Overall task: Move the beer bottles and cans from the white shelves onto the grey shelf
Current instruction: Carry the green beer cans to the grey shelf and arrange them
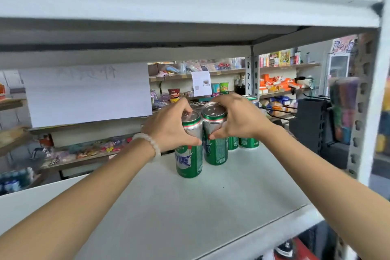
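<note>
Two green beer cans stand upright side by side on the grey shelf board. My left hand, with a pale bead bracelet at the wrist, grips the top of the left can. My right hand grips the top of the right can. Both cans rest on the board and nearly touch. Behind them, at the back right of the shelf, stand more green cans, partly hidden by my right hand.
The shelf above hangs low over the cans. A perforated grey upright bounds the right side. A white paper sheet hangs at the back left. Beyond are other shelves with snacks and a black rack.
</note>
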